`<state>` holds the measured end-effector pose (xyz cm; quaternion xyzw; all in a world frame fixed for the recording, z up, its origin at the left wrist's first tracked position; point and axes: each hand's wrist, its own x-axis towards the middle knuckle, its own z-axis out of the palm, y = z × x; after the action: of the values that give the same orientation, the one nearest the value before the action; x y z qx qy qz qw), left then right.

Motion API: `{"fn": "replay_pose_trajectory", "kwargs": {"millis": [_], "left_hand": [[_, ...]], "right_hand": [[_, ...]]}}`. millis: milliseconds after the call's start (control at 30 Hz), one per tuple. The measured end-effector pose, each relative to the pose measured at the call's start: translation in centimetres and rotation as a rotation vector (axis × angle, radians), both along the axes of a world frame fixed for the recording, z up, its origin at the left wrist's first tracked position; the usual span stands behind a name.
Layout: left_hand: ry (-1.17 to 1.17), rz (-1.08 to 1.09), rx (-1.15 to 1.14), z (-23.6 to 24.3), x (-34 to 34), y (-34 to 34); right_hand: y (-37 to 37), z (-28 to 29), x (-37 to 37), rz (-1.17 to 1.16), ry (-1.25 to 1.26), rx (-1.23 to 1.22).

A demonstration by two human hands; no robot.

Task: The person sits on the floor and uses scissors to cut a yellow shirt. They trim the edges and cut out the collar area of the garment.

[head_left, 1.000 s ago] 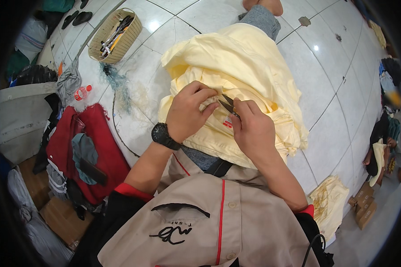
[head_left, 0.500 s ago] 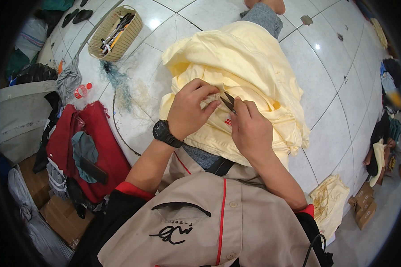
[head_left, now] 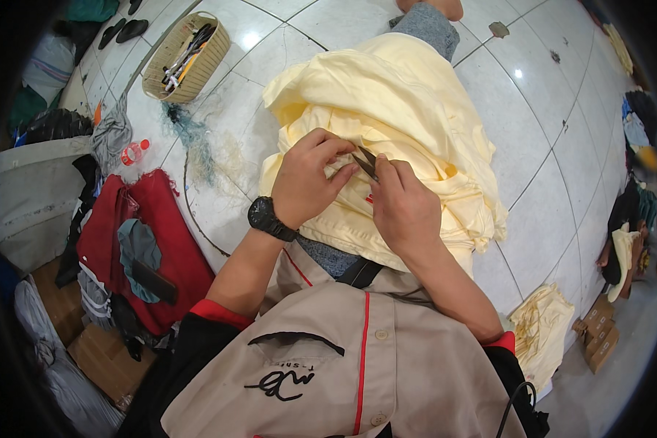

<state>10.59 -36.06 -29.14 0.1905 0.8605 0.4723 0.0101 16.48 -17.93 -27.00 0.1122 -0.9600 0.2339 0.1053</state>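
Pale yellow cloth (head_left: 409,95) lies bunched over my lap and leg, folded in several layers. My right hand (head_left: 405,201) is closed on small dark thread snips (head_left: 367,162), whose blades point up and left toward my other fingertips. A bit of red shows beside the right fingers, against the cloth. My left hand (head_left: 312,174), with a black watch on its wrist, pinches the yellow cloth right by the blade tips. Any thread between the fingers is too small to make out.
A woven beige basket (head_left: 190,62) of tools stands on the tiled floor at the far left. Below it lie tangled threads (head_left: 190,139), a red-capped bottle (head_left: 134,152) and dark red cloth (head_left: 150,241). More yellow cloth (head_left: 540,332) and small boxes (head_left: 598,332) are at the right.
The snips in my right hand have shifted slightly left and up, closer to the left fingertips. Their blades look nearer together. My left hand stays on the cloth.
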Motion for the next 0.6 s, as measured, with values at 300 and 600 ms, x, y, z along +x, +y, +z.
{"fn": "replay_pose_trajectory", "kwargs": {"millis": [300,600], "left_hand": [[0.119,0.004,-0.075,-0.3,0.1,0.2],[0.0,0.052,-0.072,0.3,0.4,0.7]], "right_hand": [[1.8,-0.2,0.5,-0.106,-0.084,-0.705],[1.6,-0.6,0.6,0.006,-0.133,-0.291]]}}
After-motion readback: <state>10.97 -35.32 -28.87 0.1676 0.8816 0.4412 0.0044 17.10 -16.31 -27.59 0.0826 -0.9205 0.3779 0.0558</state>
